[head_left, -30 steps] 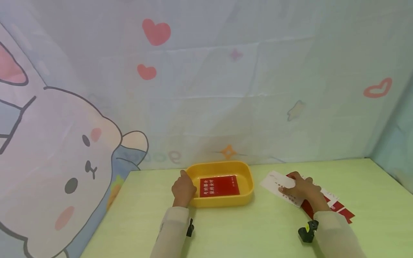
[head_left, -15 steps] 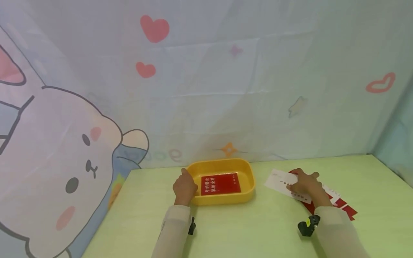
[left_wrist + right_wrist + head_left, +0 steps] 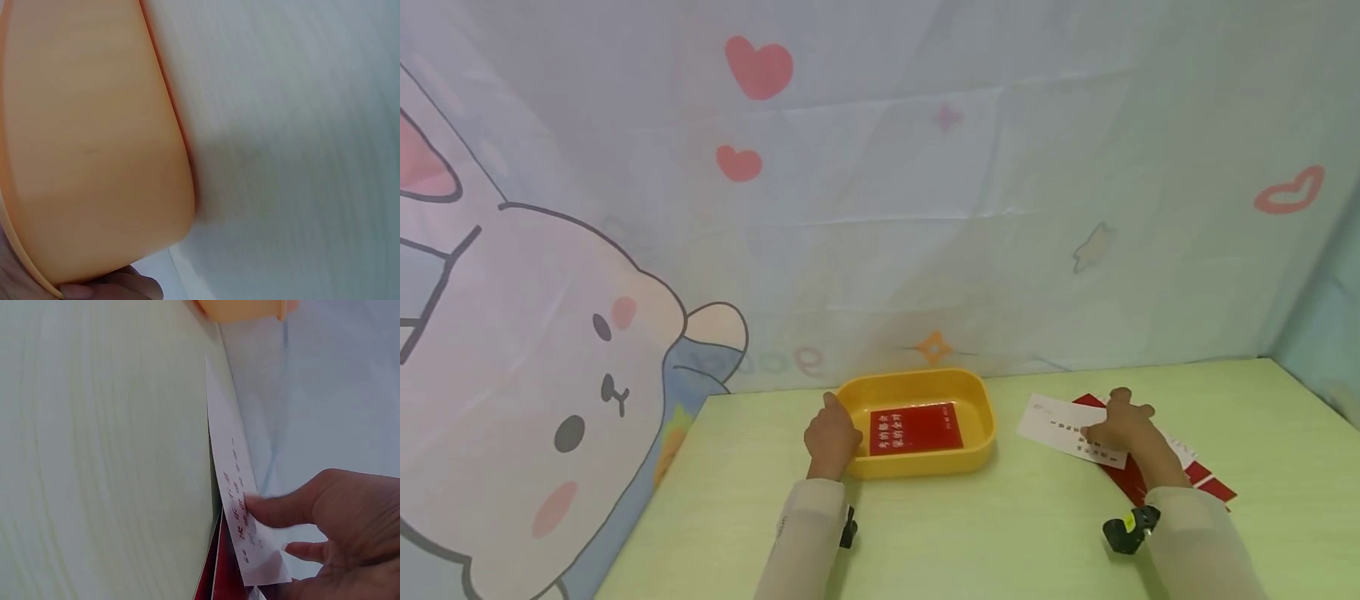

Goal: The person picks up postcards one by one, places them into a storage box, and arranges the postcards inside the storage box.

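My left hand grips the left end of a yellow plastic tray; in the left wrist view its fingers lie against the tray's outer wall. Inside the tray lies a red card with white characters. To the right, my right hand is over a loose pile of cards with its fingers spread. Its thumb tip is at the face of a white printed card, which lies on top. Red cards show beneath it, partly hidden by the hand and wrist.
The pale green table meets a hanging cloth backdrop behind the tray. A cartoon rabbit is printed on its left side. More red card ends stick out to the right of my right forearm.
My right hand has shifted a little to the right over the white card, and its fingers have spread, baring more of the print. The left hand still grips the tray.
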`<state>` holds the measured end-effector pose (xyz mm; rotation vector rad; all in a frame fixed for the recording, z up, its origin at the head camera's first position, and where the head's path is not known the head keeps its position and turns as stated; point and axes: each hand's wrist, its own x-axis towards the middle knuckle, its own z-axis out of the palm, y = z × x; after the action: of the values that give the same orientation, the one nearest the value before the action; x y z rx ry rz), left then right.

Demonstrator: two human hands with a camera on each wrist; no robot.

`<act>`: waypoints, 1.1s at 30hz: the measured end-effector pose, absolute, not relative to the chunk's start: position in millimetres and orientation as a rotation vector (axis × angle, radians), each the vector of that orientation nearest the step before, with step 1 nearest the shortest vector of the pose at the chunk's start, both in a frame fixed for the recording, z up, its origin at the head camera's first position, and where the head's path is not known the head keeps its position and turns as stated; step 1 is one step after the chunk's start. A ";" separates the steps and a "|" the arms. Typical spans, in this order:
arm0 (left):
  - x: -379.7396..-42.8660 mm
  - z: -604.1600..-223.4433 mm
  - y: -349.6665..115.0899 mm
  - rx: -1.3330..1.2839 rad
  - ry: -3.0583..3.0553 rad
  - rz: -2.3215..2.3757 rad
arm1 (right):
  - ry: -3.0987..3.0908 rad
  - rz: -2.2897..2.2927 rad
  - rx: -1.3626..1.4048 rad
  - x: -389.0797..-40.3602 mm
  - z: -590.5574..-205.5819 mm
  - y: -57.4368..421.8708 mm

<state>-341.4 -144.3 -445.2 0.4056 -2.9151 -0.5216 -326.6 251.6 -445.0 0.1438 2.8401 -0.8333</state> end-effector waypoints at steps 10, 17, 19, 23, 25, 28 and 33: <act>-343.6 -440.8 -140.0 0.408 -2.921 -0.514 | 2.834 -0.997 0.147 -331.3 -446.1 262.8; -344.8 -441.5 -139.7 0.411 -2.932 -0.535 | 2.740 -1.271 0.120 -328.9 -442.9 263.9; -345.4 -442.1 -140.2 0.414 -2.930 -0.534 | 2.717 -1.315 0.139 -329.2 -442.4 262.5; -346.4 -444.5 -141.2 0.412 -2.931 -0.528 | 2.739 -1.311 0.185 -330.0 -443.6 259.6; -346.5 -445.7 -141.8 0.412 -2.935 -0.528 | 2.743 -1.316 0.192 -330.1 -444.5 258.3; -346.5 -446.5 -142.8 0.420 -2.943 -0.528 | 2.755 -1.310 0.176 -329.6 -446.1 256.7; -347.8 -448.2 -144.8 0.430 -2.953 -0.540 | 2.737 -1.362 0.147 -326.7 -447.7 254.8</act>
<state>-347.8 -144.8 -448.2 0.4303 -2.9527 -0.5404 -326.7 254.8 -447.7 0.1470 2.7369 -1.3624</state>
